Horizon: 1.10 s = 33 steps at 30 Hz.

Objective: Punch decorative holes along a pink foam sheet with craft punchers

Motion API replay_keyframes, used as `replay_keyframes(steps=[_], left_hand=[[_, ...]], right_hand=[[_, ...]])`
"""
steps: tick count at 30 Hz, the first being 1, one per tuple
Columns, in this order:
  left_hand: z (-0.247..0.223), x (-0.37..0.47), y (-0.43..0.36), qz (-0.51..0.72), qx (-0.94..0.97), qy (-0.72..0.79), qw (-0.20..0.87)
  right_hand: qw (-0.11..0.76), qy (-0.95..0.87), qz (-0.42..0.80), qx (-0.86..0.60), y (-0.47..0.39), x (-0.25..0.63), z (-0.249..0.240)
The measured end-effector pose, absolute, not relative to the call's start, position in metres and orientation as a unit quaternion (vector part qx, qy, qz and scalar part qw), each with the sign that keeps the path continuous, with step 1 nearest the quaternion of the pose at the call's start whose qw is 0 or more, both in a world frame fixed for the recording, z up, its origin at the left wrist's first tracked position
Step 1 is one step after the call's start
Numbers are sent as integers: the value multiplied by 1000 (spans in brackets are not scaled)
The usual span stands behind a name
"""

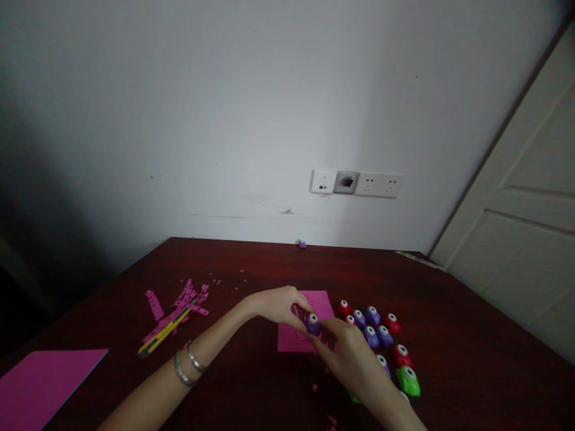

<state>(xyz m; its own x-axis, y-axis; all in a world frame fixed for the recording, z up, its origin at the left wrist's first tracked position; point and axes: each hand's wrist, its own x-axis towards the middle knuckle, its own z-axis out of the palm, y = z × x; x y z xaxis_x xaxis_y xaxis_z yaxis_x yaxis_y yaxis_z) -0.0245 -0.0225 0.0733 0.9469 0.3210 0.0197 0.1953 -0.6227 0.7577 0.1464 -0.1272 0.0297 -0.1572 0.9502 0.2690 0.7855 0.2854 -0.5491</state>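
A small purple craft punch with a white round top is held between both hands, above a pink paper sheet on the table. My left hand comes in from the left, with thumb and fingers closed on the punch's left side. From the right, my right hand grips its other side with bent fingers. What paper sits in the punch's slot is hidden by the fingers. Just right of my right hand are several red and purple punches and a green punch.
A yellow utility knife lies at left beside cut pink paper strips and scattered bits. More pink paper is at the near left corner. One purple punch stands at the table's back edge, against the wall.
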Motion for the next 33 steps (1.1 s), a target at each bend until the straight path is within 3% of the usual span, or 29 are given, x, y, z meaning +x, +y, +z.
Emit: replay_keyframes(steps=[7, 17, 33], left_hand=[[37, -33, 15, 131, 893, 344, 258], [-12, -17, 30, 152, 857, 453, 194], [-15, -6, 35, 167, 801, 462, 343]], right_hand=[[247, -697, 109, -664, -137, 154, 19], [190, -677, 77, -707, -137, 159, 20], [277, -695, 99, -656, -131, 164, 11]])
